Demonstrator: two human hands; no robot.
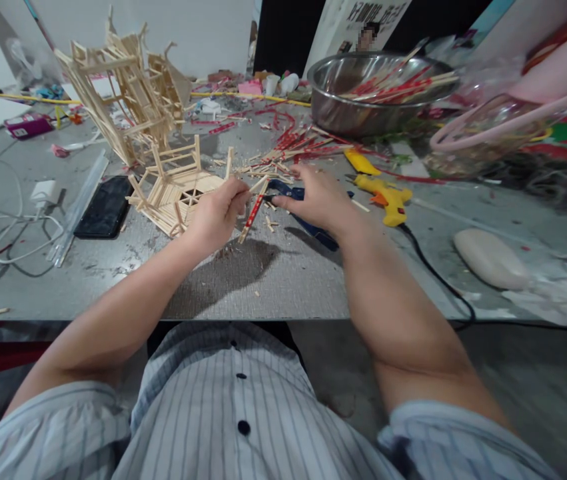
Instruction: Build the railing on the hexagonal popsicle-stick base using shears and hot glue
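Inward from the grey table's (203, 293) front edge, the left hand (216, 215) is pinching a pale wooden stick (258, 187), the right hand (320, 200) gripping dark-blue pliers (316, 233).

On the grey bench (308, 290), a pale hexagonal wooden-stick platform (167, 195) stands between a flat black phone (102, 212) and a dark-blue hand tool (317, 232); behind, a tall wooden-stick framework (138, 123) left, a round steel bowl (358, 120) right.

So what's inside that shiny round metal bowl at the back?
The shiny round metal bowl holds thin wooden sticks, many red, some poking out over the right side. They and its near side hide the lower part; anything covered there can't be seen.
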